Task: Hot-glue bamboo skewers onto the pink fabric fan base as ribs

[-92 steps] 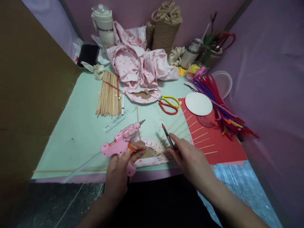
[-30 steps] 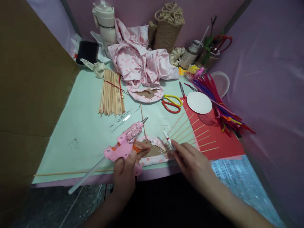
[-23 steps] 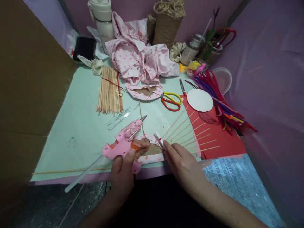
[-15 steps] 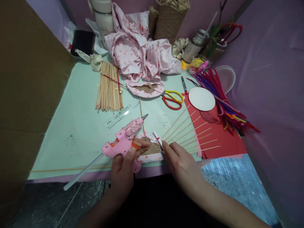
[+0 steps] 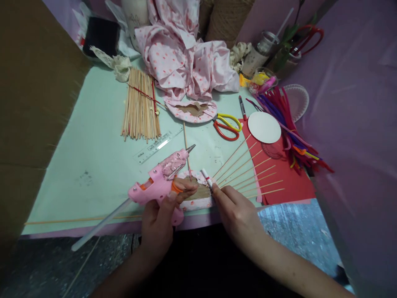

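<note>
My left hand [image 5: 161,215] is wrapped round the grip of a pink hot glue gun [image 5: 155,178], its nozzle pointing up and right. A long clear glue stick [image 5: 102,223] sticks out of the gun's back. My right hand [image 5: 237,207] pinches a white marker [image 5: 206,178] with a red band. That marker lies over a cardboard piece [image 5: 198,193] edged with spotted pink fabric, at the table's front edge. Thin wooden sticks [image 5: 245,173] fan out from this piece to the right; another stick [image 5: 187,145] points away from it. My right fingers partly hide where the sticks meet the cardboard.
Behind lie a bundle of sticks [image 5: 141,105], a clear ruler [image 5: 159,145], scissors [image 5: 228,126], a fabric-covered piece [image 5: 190,111] and crumpled pink fabric [image 5: 186,62]. To the right are red paper [image 5: 285,182], a white disc [image 5: 264,127] and pipe cleaners [image 5: 288,124]. Cardboard [image 5: 37,103] stands left.
The camera view has shifted slightly, so the things at the back sit higher in it. Both hands keep their holds on the glue gun and the marker, nearly still.
</note>
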{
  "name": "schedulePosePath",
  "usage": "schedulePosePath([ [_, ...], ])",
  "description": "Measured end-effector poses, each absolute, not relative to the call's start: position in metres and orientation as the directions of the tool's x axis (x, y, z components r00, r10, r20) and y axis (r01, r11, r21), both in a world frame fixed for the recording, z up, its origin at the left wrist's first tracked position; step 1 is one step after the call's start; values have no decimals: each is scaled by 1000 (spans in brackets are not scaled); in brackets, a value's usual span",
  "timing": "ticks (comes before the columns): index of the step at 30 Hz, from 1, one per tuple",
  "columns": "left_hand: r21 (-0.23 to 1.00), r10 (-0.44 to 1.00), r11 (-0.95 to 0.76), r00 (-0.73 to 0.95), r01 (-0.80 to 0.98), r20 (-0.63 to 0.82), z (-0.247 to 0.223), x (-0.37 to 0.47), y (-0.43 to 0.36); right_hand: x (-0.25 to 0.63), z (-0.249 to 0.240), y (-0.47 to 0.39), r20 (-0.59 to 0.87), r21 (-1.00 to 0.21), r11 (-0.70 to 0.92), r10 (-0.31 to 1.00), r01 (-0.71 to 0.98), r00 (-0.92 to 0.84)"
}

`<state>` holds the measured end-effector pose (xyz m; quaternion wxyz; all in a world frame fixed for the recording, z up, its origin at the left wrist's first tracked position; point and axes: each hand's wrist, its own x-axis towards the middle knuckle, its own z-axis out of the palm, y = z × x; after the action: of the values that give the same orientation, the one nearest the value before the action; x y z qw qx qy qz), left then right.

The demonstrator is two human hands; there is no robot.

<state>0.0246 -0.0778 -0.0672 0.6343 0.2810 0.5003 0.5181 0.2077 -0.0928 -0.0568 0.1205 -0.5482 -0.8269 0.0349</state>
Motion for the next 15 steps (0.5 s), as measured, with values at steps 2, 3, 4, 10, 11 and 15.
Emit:
schedulePosePath([
  [2, 876, 933, 330, -18, -351, -359, -69, 22, -79, 207, -58, -93, 172, -152, 418, 904, 896, -392],
  [3, 876, 931, 340, -10, -343, -365, -69, 20, -79, 207, -58, -93, 177, -135, 429, 897, 893, -404],
  [4, 875, 931, 342, -6, -342, -366, -68, 19, -79, 207, -58, -93, 182, -119, 439, 891, 890, -416],
  [10, 872, 937, 329, 8, -362, -350, -61, 18, -78, 208, -59, -94, 173, -88, 463, 879, 882, -444],
  [11, 872, 939, 322, 9, -370, -343, -61, 18, -77, 208, -58, -94, 176, -89, 464, 878, 881, -445],
  [15, 853, 938, 299, -33, -427, -345, -59, 19, -74, 207, -57, -93, 178, -121, 475, 874, 871, -452],
])
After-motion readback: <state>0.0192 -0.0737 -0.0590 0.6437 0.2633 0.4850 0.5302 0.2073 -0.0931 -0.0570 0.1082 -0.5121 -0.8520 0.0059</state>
